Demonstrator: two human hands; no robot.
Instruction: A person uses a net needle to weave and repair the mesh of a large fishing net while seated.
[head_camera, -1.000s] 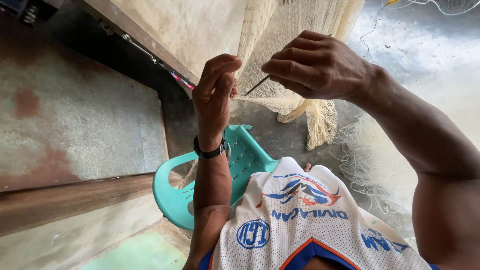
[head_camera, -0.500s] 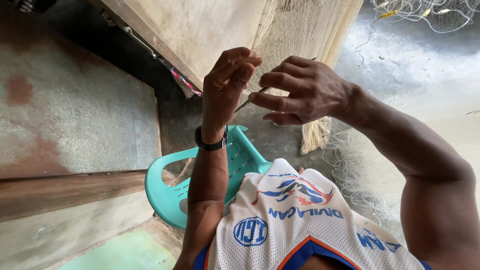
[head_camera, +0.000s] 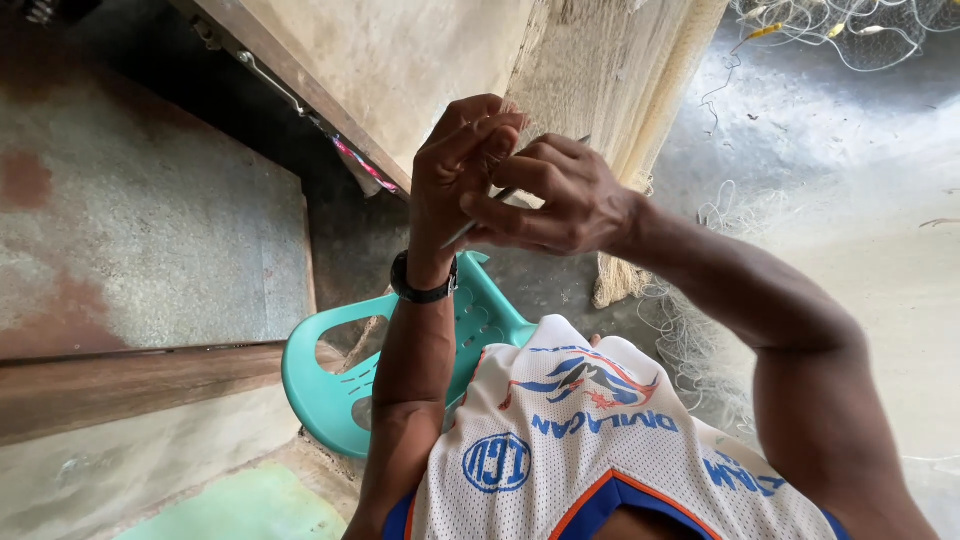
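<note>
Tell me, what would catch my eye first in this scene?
Two raised hands meet at the centre: the left hand, a black wristband below it, and the right hand, pinching a thin dark needle-like tool between them. Pale fishing net hangs right behind them. Below, a turquoise plastic chair stands by the white mesh jersey.

There were two hands, the left hand (head_camera: 455, 185) and right hand (head_camera: 555, 195), one thin needle (head_camera: 470, 225), one hanging net (head_camera: 620, 90), one teal plastic chair (head_camera: 330, 380), and one black wristband (head_camera: 422, 290).
</note>
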